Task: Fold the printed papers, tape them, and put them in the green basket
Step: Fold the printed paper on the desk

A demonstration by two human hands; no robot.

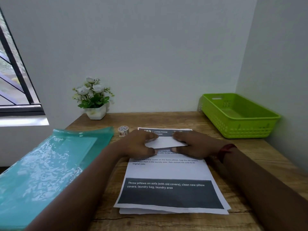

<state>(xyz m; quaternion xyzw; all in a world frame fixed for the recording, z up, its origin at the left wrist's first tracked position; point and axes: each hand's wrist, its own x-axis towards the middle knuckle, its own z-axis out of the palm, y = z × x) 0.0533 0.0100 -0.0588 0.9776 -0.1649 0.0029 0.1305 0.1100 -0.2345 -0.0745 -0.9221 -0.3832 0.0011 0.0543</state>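
Observation:
A stack of printed papers [168, 170] lies on the wooden desk in front of me, its top sheet carrying dark bands and text. On the far part of the stack sits a small folded white paper [165, 142]. My left hand [138, 144] grips its left end and my right hand [191, 144] grips its right end, thumbs on the near edge, fingers over the far edge. A roll of patterned tape [123, 130] stands just left of the stack's far corner. The green basket [240, 114] sits at the far right, and it looks empty.
A translucent teal plastic folder [50, 164] covers the desk's left side and overhangs its edge. A white pot of artificial flowers [94, 99] stands at the back left by the wall. A window is at far left. Walls close the back and right.

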